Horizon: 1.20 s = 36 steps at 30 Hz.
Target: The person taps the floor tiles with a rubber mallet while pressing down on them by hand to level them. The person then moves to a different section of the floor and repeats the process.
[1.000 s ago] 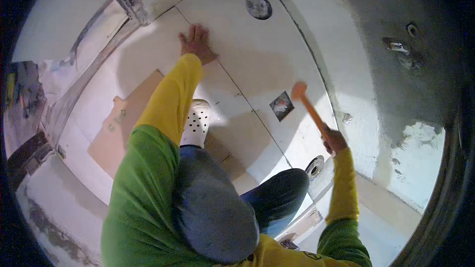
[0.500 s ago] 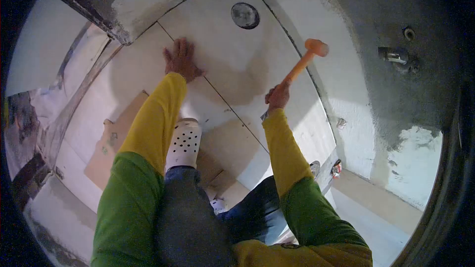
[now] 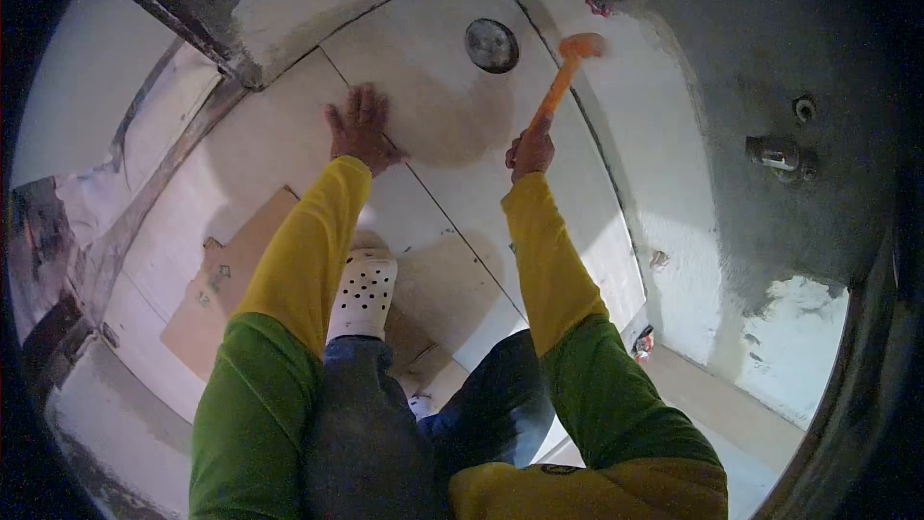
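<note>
An orange mallet [image 3: 558,87] is gripped by its handle in my right hand [image 3: 531,148], its head raised toward the upper right, near the tile's far edge. My left hand [image 3: 362,125] rests flat with fingers spread, holding nothing, beside the joint between two large pale floor tiles [image 3: 433,116]. A round dark drain opening [image 3: 492,45] shows in the far tile, left of the mallet head.
A piece of cardboard [image 3: 223,279] lies on the floor at left, near my white clog [image 3: 365,291]. A metal pipe fitting [image 3: 778,154] sticks out of the grey wall at right. A red valve handle [image 3: 599,2] is at the top.
My right hand and the mallet have moved up and to the left in view. My left hand stays flat on the tile; the whole view has shifted slightly.
</note>
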Available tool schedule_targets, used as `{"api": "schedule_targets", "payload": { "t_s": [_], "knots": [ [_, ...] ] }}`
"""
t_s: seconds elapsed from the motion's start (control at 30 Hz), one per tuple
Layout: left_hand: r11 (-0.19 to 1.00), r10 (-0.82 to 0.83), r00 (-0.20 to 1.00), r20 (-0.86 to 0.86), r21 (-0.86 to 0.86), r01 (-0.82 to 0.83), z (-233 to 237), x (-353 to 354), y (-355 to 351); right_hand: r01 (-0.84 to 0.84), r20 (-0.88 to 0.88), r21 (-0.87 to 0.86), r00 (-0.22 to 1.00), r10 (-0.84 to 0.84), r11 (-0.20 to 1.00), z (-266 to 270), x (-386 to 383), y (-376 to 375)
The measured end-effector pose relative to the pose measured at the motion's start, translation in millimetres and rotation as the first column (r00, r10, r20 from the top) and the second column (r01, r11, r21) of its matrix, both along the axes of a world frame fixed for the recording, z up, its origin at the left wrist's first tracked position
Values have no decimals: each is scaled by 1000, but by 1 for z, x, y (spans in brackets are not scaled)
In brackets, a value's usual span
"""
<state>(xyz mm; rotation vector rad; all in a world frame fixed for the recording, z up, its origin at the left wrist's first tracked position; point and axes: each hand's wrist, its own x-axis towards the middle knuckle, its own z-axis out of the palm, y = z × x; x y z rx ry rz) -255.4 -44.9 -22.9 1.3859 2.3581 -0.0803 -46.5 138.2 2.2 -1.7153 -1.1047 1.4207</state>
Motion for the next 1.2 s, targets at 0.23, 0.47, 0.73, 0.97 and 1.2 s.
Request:
{"api": "schedule_targets", "payload": {
  "t_s": [0.23,0.47,0.73,0.97,1.2],
  "knots": [
    [1000,11,1000,-2,-13,-11,5,0,0,-66,-9,-212,998,66,975,-7,28,-2],
    [1000,28,999,-19,5,-28,5,-4,1,-16,23,-240,999,22,971,-5,29,-9],
    [999,32,997,69,42,-34,-1,-5,-1,-352,52,206,936,349,913,-24,-64,50],
    [998,38,997,62,44,-41,3,-6,-2,-364,153,-128,912,381,922,-10,-124,74],
    [994,50,992,117,87,-60,6,-7,-3,-366,12,-95,929,369,926,-10,-137,66]
  ]
}}
